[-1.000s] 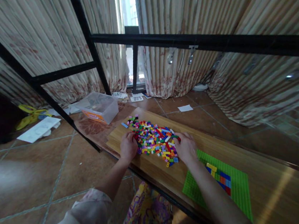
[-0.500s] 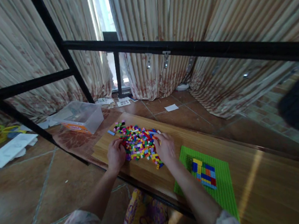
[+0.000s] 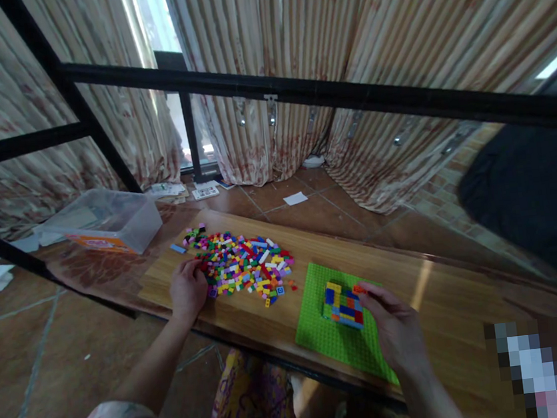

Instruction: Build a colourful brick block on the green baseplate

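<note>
My right hand (image 3: pixel 397 323) pinches a small orange brick (image 3: pixel 358 289) just over the upper right side of a block of joined bricks (image 3: pixel 343 309). Blue, yellow, red and orange bricks make up that block, which stands on a green studded baseplate (image 3: pixel 318 338). My left hand (image 3: pixel 189 292) rests at the left edge of a spread pile of loose coloured bricks (image 3: pixel 239 264). Its fingers are curled in among red and dark pieces, and what they hold, if anything, is hidden.
A wooden board (image 3: pixel 159 286) lies under the bricks and baseplate. Behind its left end sits a clear plastic box (image 3: pixel 142 224) with an orange label. A black metal rail (image 3: pixel 244 85) crosses in front of the curtains (image 3: pixel 278 28). Papers lie on the tiled floor.
My right hand has left the brick pile and moved right to the baseplate, now with an orange brick in its fingers. My left hand stays at the pile's left edge. The view has turned right.
</note>
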`<move>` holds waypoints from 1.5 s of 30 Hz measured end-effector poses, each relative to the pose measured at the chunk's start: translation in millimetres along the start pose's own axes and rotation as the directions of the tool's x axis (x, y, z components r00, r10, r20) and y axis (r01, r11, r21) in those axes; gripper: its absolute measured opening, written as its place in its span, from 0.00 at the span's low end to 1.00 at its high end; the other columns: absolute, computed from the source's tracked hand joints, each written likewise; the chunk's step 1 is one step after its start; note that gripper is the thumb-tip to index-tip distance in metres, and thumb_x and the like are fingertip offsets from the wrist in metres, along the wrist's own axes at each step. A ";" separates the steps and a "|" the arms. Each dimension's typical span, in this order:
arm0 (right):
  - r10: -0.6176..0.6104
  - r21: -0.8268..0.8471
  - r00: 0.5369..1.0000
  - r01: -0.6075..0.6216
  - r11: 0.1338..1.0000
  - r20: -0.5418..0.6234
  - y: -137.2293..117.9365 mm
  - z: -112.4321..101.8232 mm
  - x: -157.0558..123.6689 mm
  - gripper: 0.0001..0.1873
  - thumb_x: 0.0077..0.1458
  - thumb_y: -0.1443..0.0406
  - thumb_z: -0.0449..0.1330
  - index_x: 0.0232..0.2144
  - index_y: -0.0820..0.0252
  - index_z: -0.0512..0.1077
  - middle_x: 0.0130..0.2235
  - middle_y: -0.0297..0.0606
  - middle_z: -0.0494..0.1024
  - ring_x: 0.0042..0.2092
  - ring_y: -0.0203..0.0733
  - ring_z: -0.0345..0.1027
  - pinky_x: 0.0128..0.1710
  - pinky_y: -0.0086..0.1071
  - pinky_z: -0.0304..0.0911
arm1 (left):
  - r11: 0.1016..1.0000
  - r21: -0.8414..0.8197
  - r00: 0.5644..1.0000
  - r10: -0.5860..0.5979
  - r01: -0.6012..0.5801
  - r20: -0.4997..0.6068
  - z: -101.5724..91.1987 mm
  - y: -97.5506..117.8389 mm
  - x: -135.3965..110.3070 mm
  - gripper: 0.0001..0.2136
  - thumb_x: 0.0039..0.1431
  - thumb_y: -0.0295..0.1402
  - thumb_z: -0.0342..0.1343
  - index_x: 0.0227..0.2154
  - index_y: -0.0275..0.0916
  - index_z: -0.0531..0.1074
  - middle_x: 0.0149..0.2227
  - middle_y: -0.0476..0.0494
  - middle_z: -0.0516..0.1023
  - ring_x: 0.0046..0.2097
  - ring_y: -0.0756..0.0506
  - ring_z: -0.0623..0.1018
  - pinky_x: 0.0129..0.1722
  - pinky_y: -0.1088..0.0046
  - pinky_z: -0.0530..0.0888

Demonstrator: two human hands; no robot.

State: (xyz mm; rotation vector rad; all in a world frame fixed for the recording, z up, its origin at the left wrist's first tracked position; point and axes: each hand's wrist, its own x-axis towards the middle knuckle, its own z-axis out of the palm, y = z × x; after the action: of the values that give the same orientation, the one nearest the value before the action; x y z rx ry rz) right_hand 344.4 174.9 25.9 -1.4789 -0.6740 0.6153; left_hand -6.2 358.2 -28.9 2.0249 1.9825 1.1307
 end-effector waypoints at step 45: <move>-0.101 -0.573 0.947 0.267 0.775 0.304 35.3 -13.2 37.2 0.15 0.50 0.51 0.61 0.34 0.51 0.80 0.42 0.37 0.81 0.47 0.48 0.70 0.53 0.45 0.60 | 0.999 -0.018 0.999 -0.040 0.041 0.020 -1.6 5.9 -1.6 0.15 0.56 0.28 0.45 0.38 0.36 0.76 0.43 0.37 0.77 0.46 0.40 0.76 0.48 0.63 0.73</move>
State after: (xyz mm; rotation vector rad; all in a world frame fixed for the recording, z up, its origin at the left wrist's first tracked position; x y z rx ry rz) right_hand 380.7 193.6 -7.9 -1.9114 -1.3018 0.4530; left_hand -2.0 355.2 -25.2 1.9703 1.9872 1.1119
